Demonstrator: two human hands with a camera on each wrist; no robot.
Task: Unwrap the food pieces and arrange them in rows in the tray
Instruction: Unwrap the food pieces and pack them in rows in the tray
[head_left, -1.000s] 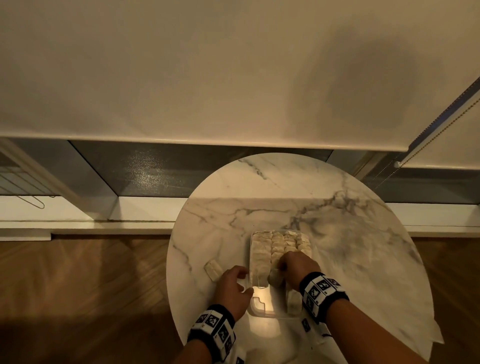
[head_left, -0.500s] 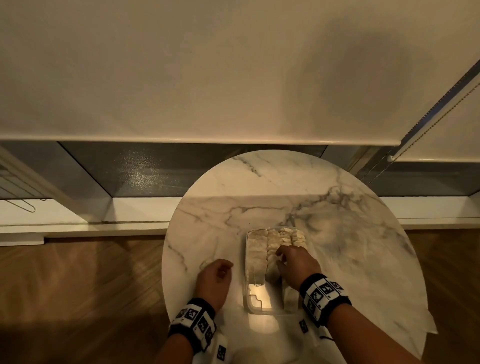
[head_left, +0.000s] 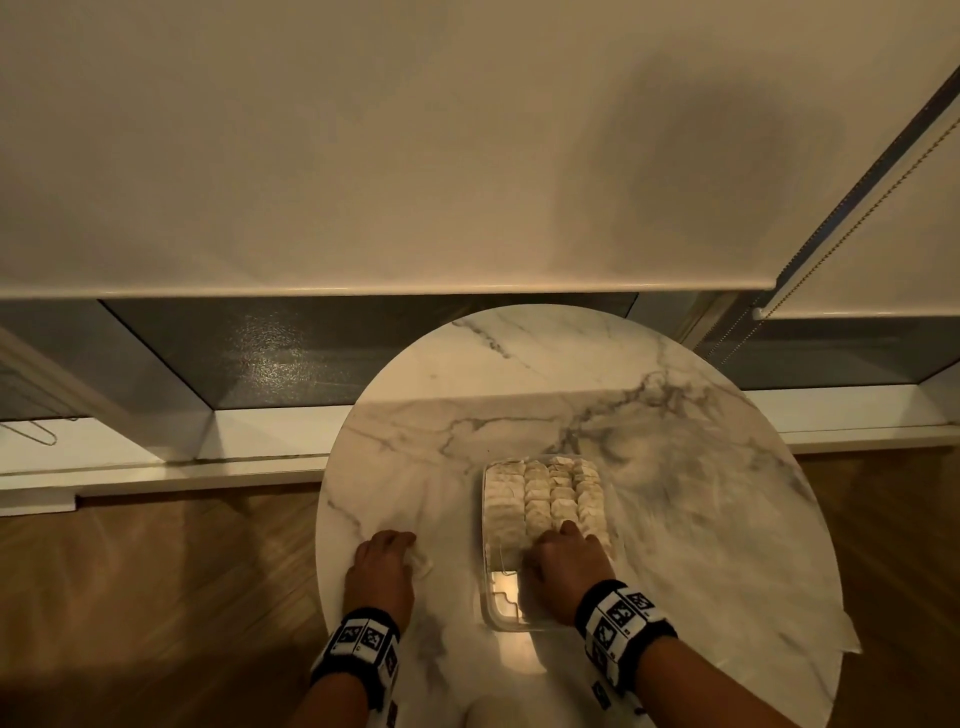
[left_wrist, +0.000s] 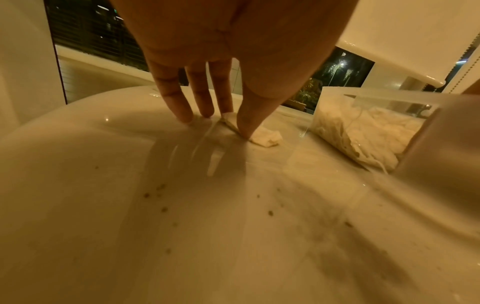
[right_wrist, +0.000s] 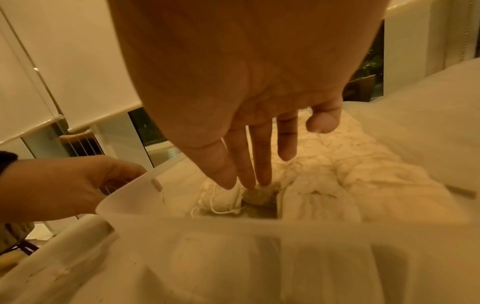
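A clear plastic tray (head_left: 506, 610) sits on the round marble table (head_left: 519, 395), with rows of pale string-tied food pieces (head_left: 545, 493) filling its far part. My right hand (head_left: 569, 532) reaches into the tray's near part. Its straight fingertips (right_wrist: 262, 181) press on one piece (right_wrist: 258, 198) at the near end of a row. My left hand (head_left: 384, 561) is on the table left of the tray. There its thumb and index finger pinch a loose pale piece (left_wrist: 267, 137), and the other fingertips touch the tabletop.
The table's left edge (head_left: 324, 561) runs just beside my left hand, with wood floor (head_left: 156, 597) below it. Small brown crumbs (left_wrist: 155, 191) dot the near tabletop. A window sill and a roller blind (head_left: 415, 156) lie behind the table.
My left hand has left the tray's side and moved left across the table onto the loose piece. My right hand has stayed in the tray at the near end of the rows.
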